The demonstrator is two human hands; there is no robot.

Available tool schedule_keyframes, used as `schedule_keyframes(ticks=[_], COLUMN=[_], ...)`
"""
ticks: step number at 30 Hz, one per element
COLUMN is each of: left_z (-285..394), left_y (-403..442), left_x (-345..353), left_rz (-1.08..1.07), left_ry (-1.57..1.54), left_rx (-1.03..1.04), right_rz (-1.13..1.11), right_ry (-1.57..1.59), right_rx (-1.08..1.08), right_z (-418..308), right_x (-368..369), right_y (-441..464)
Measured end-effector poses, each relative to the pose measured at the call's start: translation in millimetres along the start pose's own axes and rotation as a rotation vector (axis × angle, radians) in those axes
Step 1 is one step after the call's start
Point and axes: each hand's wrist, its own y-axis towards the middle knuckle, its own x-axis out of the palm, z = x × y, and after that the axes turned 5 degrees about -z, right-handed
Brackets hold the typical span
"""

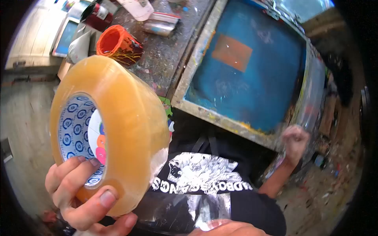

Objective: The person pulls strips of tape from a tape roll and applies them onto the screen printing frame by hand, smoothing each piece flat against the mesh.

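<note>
My left hand [82, 192] grips a large roll of clear packing tape [134, 110]; its fingers hook into the blue-patterned core and the thumb presses on the side. A shiny clear strip of film [210, 210] shows below and right of the roll, in front of my black shirt [252, 208]. My right hand [295, 139] is curled closed and somewhat blurred, close to the near right corner of a wooden-framed printing screen [236, 126]. What its fingers hold, if anything, is hidden. Blue mesh with a brown-orange rectangle [232, 53] fills the frame. Some skin is cut off at the bottom edge.
A paint-stained table [157, 59] carries an orange-smeared paint pot [118, 43], a dark can [96, 15] and a flat-topped clear object [161, 23]. Another small blue screen [65, 37] stands far left. Clear plastic [311, 98] hangs along the big screen's right side, above a littered floor [334, 177].
</note>
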Motion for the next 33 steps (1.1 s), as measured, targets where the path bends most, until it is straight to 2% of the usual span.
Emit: schedule_keyframes(ticks=[2,3,5,6,7,11,15,17,19,21,23,26,27,28,29,30,31,33], left_z=[9,8,-4,-13,-26,-57,-66,-64,-46,-34,-12,13,14,15,10,-1,-11,-31], left_y=[-7,-13,-34,-48,-62,-114,-152,-134,-96,-29,77,149,157,164,168,167,167,171], left_x=[21,33,71,97,130,213,271,276,247,243,243,255,264,270,273,274,274,274], left_rz=[0.010,-0.037,-0.195,-0.236,-0.181,-0.222,-0.092,-0.011,0.101,0.273,0.446,0.383,0.207,0.017,0.006,-0.171,-0.360,-0.564], left_ry=[-0.040,-0.054,-0.037,-0.012,0.101,0.079,0.015,-0.040,0.012,-0.294,-0.696,-0.899,-1.053,-1.197,-1.202,-1.310,-1.411,-1.454], left_rx=[-0.099,-0.126,-0.144,-0.098,0.026,-0.019,-0.100,-0.118,-0.461,-0.416,-0.314,-0.351,-0.422,-0.487,-0.465,-0.487,-0.510,-0.572], right_rz=[-0.036,0.018,0.153,0.172,0.187,-0.080,-0.244,-0.243,-0.296,-0.305,-0.361,-0.341,-0.330,-0.227,-0.119,-0.093,0.047,0.235], right_ry=[-0.189,-0.361,-0.373,-0.385,-0.402,-0.482,-0.831,-0.901,-0.975,-0.994,-0.999,-0.951,-0.961,-0.916,-0.868,-0.873,-0.819,-0.659], right_rx=[0.096,0.151,0.133,0.141,0.149,-0.065,-0.243,-0.276,-0.340,-0.344,-0.384,-0.456,-0.444,-0.384,-0.329,-0.319,-0.197,0.054], right_z=[-7,-17,-23,-23,-24,-52,-84,-101,-114,-114,-112,-118,-117,-116,-112,-103,-90,-61], right_x=[1,-5,-14,-24,-35,-15,5,22,34,44,56,69,65,60,53,46,39,28], right_y=[4,8,17,20,23,52,77,83,88,91,97,101,98,92,87,79,68,41])
